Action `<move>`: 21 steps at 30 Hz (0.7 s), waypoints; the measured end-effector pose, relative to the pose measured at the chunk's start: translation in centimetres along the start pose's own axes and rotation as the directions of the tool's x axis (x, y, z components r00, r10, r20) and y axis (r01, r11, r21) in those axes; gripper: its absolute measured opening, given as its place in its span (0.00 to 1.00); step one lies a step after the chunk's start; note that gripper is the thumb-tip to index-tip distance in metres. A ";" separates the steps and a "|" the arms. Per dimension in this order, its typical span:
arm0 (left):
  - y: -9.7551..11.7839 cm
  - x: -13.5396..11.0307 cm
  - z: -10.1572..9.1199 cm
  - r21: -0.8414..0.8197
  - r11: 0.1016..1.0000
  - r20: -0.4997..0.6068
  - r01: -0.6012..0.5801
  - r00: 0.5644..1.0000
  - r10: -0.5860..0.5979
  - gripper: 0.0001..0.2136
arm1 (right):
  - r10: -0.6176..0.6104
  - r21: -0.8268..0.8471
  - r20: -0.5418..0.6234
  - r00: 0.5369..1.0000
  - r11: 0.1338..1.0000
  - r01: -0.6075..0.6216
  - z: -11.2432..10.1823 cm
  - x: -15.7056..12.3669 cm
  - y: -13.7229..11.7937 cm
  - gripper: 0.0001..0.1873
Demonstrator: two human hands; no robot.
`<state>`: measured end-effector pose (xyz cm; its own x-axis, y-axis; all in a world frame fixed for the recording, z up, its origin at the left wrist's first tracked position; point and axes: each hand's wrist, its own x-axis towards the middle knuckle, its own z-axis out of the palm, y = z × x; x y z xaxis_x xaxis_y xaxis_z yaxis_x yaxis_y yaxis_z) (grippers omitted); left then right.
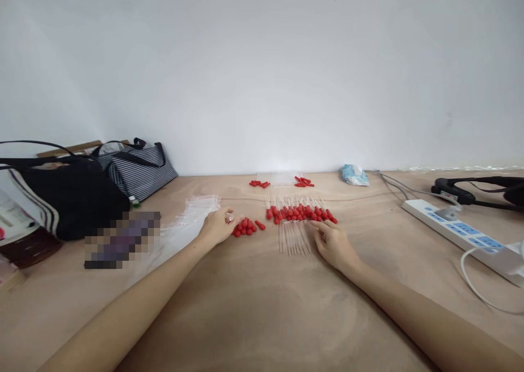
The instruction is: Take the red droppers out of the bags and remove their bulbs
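My left hand (219, 226) has its fingers curled beside a small pile of red rubber bulbs (244, 227). A shiny clear bit shows at its fingertips, too small to name. My right hand (333, 245) has its index finger stretched toward a bundle of thin clear tubes (293, 238), with the thumb lower and apart. Its fingertips are at the upper right of that bundle. Just behind lies a row of clear droppers with red bulbs (301, 213), their tubes pointing toward the wall. One red bulb (260, 225) lies loose right of the pile.
Clear plastic bags (200, 205) lie behind my left hand. More red bulbs (303, 181) and a clear bag (282, 179) are by the wall. A blue packet (354, 174), a power strip (458, 230) with cables and a black strapped object (454, 189) sit right; bags (82, 192) stand left.
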<state>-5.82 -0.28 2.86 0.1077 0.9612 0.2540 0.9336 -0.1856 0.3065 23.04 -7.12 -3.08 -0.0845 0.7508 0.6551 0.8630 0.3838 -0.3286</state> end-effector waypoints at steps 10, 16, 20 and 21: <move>6.6 1.8 1.2 0.007 0.993 0.115 -0.121 0.986 0.120 0.19 | -0.001 -0.211 0.093 0.996 0.977 0.021 -0.8 0.0 -2.2 0.15; 8.0 2.6 2.4 -0.014 0.993 0.150 -0.115 0.982 0.116 0.17 | 0.022 -0.127 0.035 0.999 0.992 -0.017 -0.9 0.1 -1.8 0.17; 7.7 1.1 1.2 -0.008 0.991 0.021 -0.136 0.990 0.136 0.14 | 0.036 -0.063 -0.039 0.999 0.997 -0.039 -0.8 0.2 -1.4 0.15; 7.4 0.3 0.8 0.002 0.986 -0.031 -0.165 0.986 0.165 0.13 | 0.025 -0.049 -0.059 0.998 0.998 -0.028 -0.8 0.2 -1.4 0.14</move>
<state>1.43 -1.17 4.50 0.2495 0.9105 0.3297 0.9037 -0.3413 0.2587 22.26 -7.91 -1.94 -0.0333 0.7273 0.6855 0.8882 0.3360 -0.3134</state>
